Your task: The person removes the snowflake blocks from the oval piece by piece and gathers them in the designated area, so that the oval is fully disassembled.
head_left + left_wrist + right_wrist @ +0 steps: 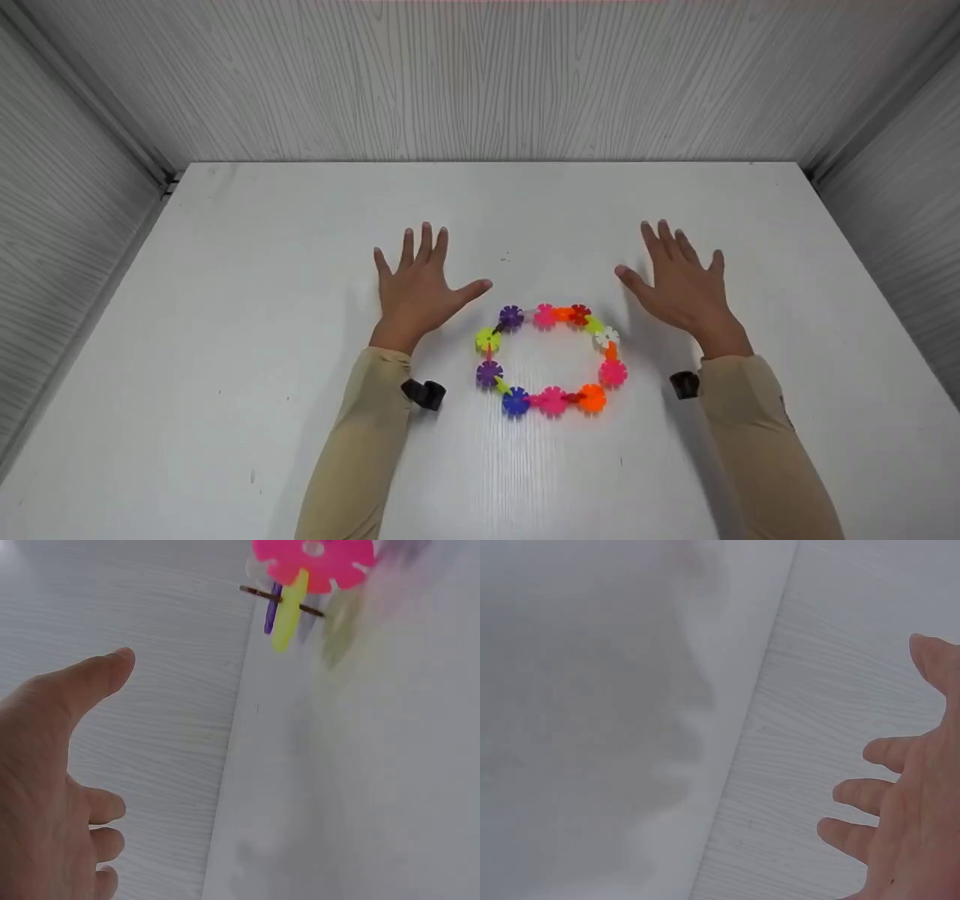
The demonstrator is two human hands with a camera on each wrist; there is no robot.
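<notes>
A closed ring of snowflake discs [553, 400], notched plastic pieces in purple, pink, red, white, orange, blue and yellow-green, lies on the white table. Left of it, my left hand [420, 296] has its fingers spread and thumb pointing toward the ring. My right hand [682, 292] is spread likewise on the other side, its thumb turned inward. Both hands are apart from the ring and hold nothing. In the left wrist view a pink disc [330, 570] shows at the top, with a yellow disc [291, 611] edge-on below it. Only the hand and its shadow appear in the right wrist view.
The white tabletop [225, 375] extends to a wood-grain back panel [495, 82], with similar panels at both sides. A black wrist camera [424, 394] sits by the left sleeve, and another black camera [684, 385] by the right sleeve.
</notes>
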